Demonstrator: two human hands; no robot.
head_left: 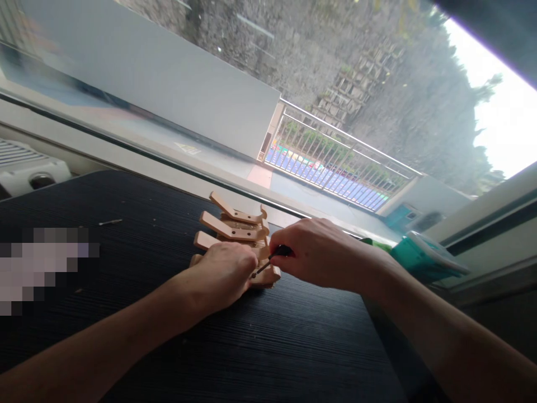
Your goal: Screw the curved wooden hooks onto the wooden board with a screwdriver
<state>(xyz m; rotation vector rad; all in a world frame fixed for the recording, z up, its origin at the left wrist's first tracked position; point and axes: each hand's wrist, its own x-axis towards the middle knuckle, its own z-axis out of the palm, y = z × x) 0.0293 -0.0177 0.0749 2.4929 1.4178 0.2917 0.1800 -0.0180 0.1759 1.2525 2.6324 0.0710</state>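
Several curved light-wood pieces with dark holes make up a wooden hook rack (241,232) on the dark table. My left hand (229,266) is closed over its near end, the fingers mostly hidden behind the knuckles. In my right hand (302,249) is a screwdriver (264,267), its dark handle gripped between thumb and fingers. The thin shaft slants down to the left, and its tip meets the nearest wooden piece at a small dark spot, close beside my left hand.
The black wood-grain table (293,347) runs up to a window sill. A thin metal piece (110,222) lies at the left, near a pixelated patch. Beyond the right table edge is a teal bin (423,257). A white appliance (33,168) stands at far left.
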